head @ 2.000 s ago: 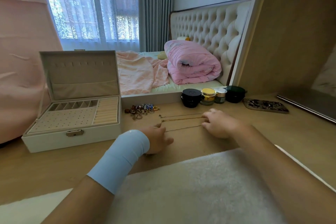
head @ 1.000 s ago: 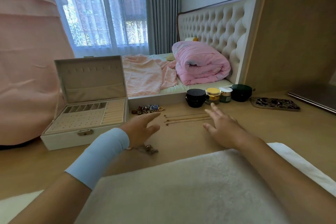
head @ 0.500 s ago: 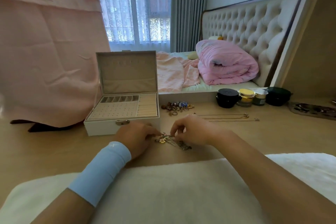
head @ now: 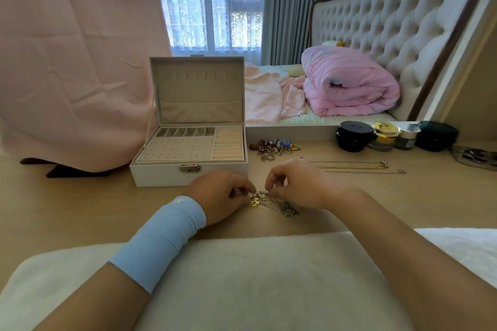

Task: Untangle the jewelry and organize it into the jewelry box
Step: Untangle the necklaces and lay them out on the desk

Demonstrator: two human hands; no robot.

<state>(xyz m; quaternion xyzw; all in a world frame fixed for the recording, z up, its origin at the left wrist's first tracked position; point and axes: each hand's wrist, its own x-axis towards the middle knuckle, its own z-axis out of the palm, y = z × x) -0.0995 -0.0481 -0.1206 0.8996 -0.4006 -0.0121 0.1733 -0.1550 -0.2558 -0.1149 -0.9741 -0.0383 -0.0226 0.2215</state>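
**Both hands on the tangle, just in front of the open box**

The tangle of jewelry (head: 273,203) lies on the bench (head: 80,209), close before the front wall of the jewelry box (head: 161,177) and to the right of its clasp; we make out a gold ring at its left end and a darker knot of chain at its right, and our own fingers cover its middle. The box stands with its lid upright, showing a row of small compartments, a perforated panel and ring rolls. Beside its right wall sits a loose pile of trinkets (head: 274,145); further right, three thin chains (head: 357,166) lie stretched out side by side, apart from the tangle. Behind them stand a black jar (head: 353,137), a gold-lidded jar (head: 384,135), a small silver-lidded jar (head: 407,138) and a dark green jar (head: 436,136); a pink cloth (head: 75,62) hangs at the left and the bed (head: 309,121) runs beyond the bench.

Our left hand (head: 223,193) rests knuckles up, fingers curled down, pinching the tangle's left end; our right hand (head: 298,185) pinches a strand at the top between thumb and forefinger, the other fingers curled under. Both forearms cross a white towel (head: 269,277); a light blue wristband (head: 164,239) wraps the left wrist.
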